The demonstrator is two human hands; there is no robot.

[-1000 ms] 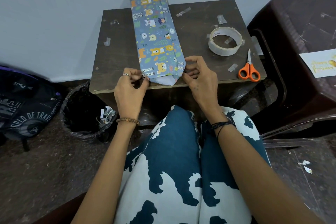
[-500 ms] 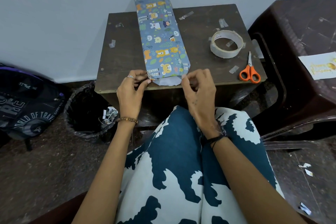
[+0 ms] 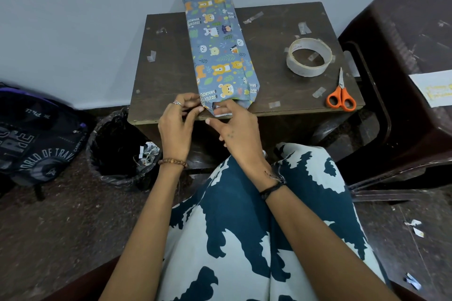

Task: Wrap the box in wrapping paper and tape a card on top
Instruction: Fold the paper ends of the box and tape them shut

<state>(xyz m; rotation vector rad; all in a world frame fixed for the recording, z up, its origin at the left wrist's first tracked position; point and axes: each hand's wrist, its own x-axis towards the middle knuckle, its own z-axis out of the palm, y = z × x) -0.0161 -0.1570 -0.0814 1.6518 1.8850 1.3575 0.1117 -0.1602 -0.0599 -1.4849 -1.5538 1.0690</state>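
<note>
A long box wrapped in blue animal-print paper [image 3: 217, 51] lies lengthwise on the small dark table [image 3: 281, 22], its near end at the table's front edge. My left hand [image 3: 177, 124] pinches the paper at the near left corner of that end. My right hand [image 3: 236, 127] lies over the middle of the near end, fingers on the folded paper flap, whose white underside shows. A white card with yellow lettering [image 3: 434, 89] lies on the brown plastic stool at the right.
A roll of clear tape [image 3: 308, 56] and orange-handled scissors [image 3: 340, 95] lie on the table's right side, with several tape scraps stuck about. A black-lined bin [image 3: 117, 151] stands left of the table, a dark backpack [image 3: 36, 137] further left. My lap is below the table.
My right hand has moved left from the box's near right corner to the middle of its near end. The left hand stays at the left corner. The view has shifted slightly.
</note>
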